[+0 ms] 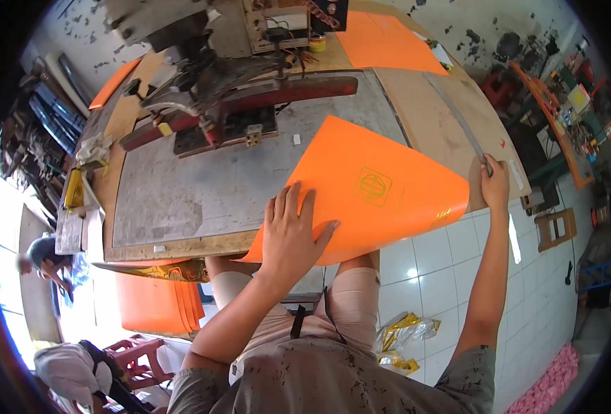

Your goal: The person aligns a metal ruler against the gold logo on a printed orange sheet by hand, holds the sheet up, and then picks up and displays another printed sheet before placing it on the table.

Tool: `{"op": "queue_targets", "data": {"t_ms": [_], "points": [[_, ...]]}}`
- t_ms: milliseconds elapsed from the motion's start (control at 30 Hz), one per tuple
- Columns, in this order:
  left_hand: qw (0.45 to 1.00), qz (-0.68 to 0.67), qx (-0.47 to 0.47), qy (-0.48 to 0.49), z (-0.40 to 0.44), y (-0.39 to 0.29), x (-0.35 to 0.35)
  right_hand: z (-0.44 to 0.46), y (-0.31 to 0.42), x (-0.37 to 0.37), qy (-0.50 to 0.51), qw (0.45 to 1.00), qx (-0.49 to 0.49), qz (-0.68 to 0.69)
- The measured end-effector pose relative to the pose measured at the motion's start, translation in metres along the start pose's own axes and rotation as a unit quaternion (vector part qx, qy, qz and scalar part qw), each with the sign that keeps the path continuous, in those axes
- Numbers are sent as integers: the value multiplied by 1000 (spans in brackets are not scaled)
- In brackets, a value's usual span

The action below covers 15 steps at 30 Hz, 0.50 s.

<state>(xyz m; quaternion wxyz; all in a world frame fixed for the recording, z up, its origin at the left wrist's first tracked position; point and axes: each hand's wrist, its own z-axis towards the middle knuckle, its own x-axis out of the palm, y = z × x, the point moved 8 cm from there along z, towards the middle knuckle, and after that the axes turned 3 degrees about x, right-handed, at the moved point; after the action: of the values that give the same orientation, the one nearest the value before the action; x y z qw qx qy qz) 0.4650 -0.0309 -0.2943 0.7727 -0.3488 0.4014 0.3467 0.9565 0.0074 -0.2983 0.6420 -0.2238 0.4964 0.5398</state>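
Note:
My left hand [293, 224] lies with spread fingers on an orange sheet [347, 152], near its left edge. The sheet bears a gold round emblem inside a square outline [372, 185]. Gold lettering shows near its right edge, and its right side curves up off the table. My right hand [493, 181] is closed around the near end of a long grey metal bar [455, 114] at the table's right side. The fingertips on the bar are partly hidden. Beyond the sheet stands a press-like machine [215, 114] with a red-edged arm.
The wooden worktable [416, 117] carries a grey plate [160, 207]. More orange sheets [388, 45] lie at the back right. An orange stack [155, 300] stands below the left edge. Gold foil scraps [405, 334] are on the tiled floor. Two other people are at the left.

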Motion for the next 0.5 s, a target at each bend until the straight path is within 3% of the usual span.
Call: {"op": "queue_targets", "data": {"t_ms": [133,167,233,367,400,433,500], "points": [[1000,12,8,-7,-5,0,1,-7,21,-5,-34,994,-15,-105],[1000,18,13,-14,-6,0,2,-15,32,-10,-82,989,-23,-121],[1000,15,11,-18,-8,-2,1,-32,78,-20,-88,990,-112,2],[999,-26,30,-27,-10,-4,-10,-88,169,2,76,963,-201,162],[998,-37,43,-37,-13,-4,-19,-94,172,3,69,969,-188,146],[986,-160,45,7,-17,-9,-36,-98,174,5,63,974,-177,129],[912,-396,47,93,-31,-33,-102,-97,176,6,68,978,-163,109]]}}
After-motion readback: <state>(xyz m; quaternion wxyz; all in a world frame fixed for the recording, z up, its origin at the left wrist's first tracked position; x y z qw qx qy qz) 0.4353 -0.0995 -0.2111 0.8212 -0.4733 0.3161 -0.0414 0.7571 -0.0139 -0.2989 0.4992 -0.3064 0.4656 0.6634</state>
